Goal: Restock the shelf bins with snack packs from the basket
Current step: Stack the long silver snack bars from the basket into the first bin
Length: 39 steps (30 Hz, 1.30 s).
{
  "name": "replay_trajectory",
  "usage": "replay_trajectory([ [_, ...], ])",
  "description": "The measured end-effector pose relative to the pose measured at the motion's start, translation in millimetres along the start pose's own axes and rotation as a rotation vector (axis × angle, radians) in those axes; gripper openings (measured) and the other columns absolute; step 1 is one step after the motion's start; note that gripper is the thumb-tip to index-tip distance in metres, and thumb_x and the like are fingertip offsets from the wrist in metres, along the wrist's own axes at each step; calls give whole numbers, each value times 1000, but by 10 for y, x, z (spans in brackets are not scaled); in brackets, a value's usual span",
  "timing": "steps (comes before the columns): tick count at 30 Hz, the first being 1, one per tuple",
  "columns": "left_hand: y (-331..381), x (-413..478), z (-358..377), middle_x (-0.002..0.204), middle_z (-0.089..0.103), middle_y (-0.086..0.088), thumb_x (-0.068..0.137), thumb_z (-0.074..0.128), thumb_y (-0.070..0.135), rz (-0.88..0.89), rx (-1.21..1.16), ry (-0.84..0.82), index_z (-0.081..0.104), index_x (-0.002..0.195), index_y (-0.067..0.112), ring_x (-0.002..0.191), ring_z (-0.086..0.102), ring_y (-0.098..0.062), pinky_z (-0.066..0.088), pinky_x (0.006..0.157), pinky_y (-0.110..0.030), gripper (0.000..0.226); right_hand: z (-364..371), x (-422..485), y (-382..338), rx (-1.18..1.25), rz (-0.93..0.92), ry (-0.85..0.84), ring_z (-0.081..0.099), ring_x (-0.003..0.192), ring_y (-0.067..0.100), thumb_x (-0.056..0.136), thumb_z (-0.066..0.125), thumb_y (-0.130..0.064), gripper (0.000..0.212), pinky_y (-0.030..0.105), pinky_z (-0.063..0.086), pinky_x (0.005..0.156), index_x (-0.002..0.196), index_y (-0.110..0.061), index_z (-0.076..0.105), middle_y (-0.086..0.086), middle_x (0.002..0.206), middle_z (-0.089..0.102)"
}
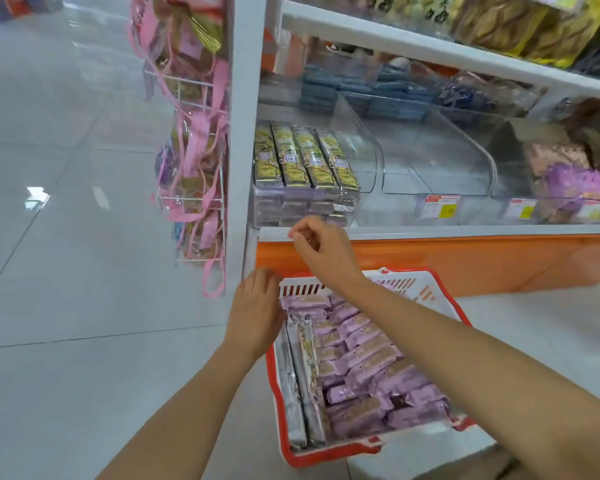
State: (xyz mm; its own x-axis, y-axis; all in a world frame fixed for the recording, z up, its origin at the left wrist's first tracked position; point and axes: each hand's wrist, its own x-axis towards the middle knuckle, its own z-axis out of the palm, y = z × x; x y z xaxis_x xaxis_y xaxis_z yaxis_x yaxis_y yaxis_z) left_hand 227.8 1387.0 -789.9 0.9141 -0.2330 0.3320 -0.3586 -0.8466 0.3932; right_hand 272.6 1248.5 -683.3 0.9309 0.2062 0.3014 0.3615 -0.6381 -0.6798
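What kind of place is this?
Likely a retail shop aisle: clear shelf bins holding snack packs, price tags on the bin fronts, and a red shopping basket of purple packs.

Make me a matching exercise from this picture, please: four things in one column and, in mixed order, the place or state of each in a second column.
Column one
1. purple packs
2. silver packs
3. yellow packs
4. middle clear bin

Column two
a. empty
b. along the left side of the basket
c. stacked in the leftmost clear bin
d. filling most of the basket

Pairs: 1-d, 2-b, 3-c, 4-a.
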Motion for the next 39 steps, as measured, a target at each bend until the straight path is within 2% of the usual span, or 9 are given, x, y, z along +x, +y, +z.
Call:
replay_trajectory([
  [3,-92,-212,251,143,47,-28,78,78,11,-53,13,-237,50,136,-6,128,51,-44,45,102,-50,67,226,-402,381,-94,184,-156,55,65,8,91,59,-17,9,32,49,65,100,-15,61,-8,75,60],
  [7,-126,-368,398,165,-9,-10,104,37,27,-119,21,-444,-1,158,9,153,2,-23,10,124,-38,68,401,-850,632,-198,467,-425,58,74,15,91,61,-31,28,31,47,66,112,-15,50,-5,81,57],
  [11,-114,-386,431,164,-15,-8,106,32,29,-120,33,-436,-7,157,12,153,-1,-21,10,124,-38,67,455,-1032,654,-246,639,-714,57,84,21,90,63,-34,57,23,39,56,132,-4,39,6,97,55],
  [15,-123,-398,457,164,-16,-7,106,32,30,-131,43,-433,-8,157,13,153,0,-21,11,124,-38,67,489,-1059,689,-238,704,-852,56,112,30,85,74,-30,94,29,45,77,150,-8,9,18,131,52],
  [23,-113,-392,443,165,-12,-6,105,35,28,-163,9,-420,-4,158,13,153,3,-22,12,124,-38,67,539,-1252,721,-189,689,-728,50,124,31,80,77,-21,88,42,44,104,145,-17,19,12,141,45],
  [27,-88,-381,419,165,-14,-6,105,35,29,-181,22,-447,-8,157,12,153,5,-23,14,124,-39,69,549,-1339,735,-168,623,-649,55,115,25,83,75,-21,78,38,48,98,143,-16,26,7,129,52],
  [30,-53,-377,408,165,-15,-3,106,37,29,-210,4,-449,-11,157,16,152,12,-23,17,123,-38,71,538,-1389,743,-131,588,-587,53,95,17,87,70,-17,64,34,48,87,139,-18,34,-10,95,48],
  [35,-26,-368,397,164,-17,1,106,37,29,-232,-19,-449,-13,157,19,152,14,-21,18,122,-39,72,532,-1431,783,-36,624,-540,62,99,23,85,71,-14,57,42,55,88,130,-28,39,4,114,57],
  [39,-20,-360,375,164,-16,1,106,38,30,-241,-33,-470,-12,157,19,152,13,-21,20,122,-39,72,528,-1432,791,85,695,-510,63,90,18,84,72,-11,56,30,56,77,126,-29,40,8,110,60],
])
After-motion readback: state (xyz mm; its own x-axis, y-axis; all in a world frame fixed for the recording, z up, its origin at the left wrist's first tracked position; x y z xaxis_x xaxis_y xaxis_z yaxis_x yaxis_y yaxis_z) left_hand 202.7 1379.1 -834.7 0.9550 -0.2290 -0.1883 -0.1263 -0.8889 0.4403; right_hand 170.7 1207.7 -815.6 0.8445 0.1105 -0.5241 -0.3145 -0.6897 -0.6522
